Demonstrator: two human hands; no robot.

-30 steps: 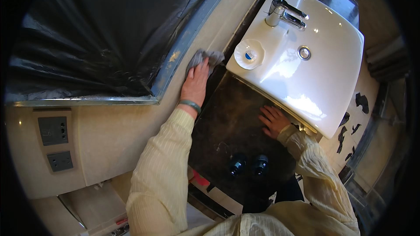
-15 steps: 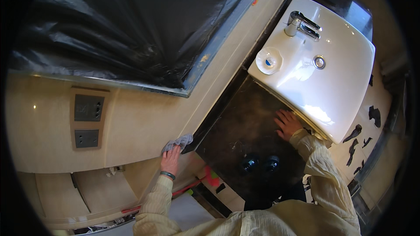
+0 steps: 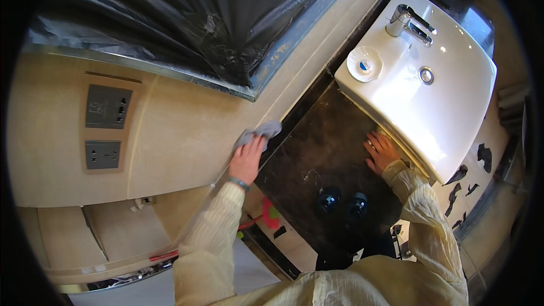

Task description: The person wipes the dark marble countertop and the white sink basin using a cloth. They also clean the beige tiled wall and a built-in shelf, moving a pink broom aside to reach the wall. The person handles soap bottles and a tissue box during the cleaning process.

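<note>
My left hand point(image 3: 245, 163) presses a crumpled grey cloth point(image 3: 265, 130) against the beige wall, just above the back edge of a dark glossy countertop point(image 3: 306, 141). Its fingers lie over the cloth. On that countertop my right hand point(image 3: 383, 152) rests palm down with the fingers apart and nothing in it, close beside a white washbasin point(image 3: 436, 119). The basin has a chrome tap point(image 3: 409, 24), a round drain and a small white dish point(image 3: 364, 63) with a blue and white piece inside.
Black plastic sheeting point(image 3: 187, 17) covers a framed panel point(image 3: 272, 71) above the counter. Two dark socket plates point(image 3: 107, 106) sit on the left wall. Below it is an open recess point(image 3: 124, 229). Black scraps point(image 3: 484, 157) lie on the pale floor at right.
My left hand has slid the cloth up and to the right along the wall. My right hand stays on the counter beside the basin. The whole view has shifted slightly.
</note>
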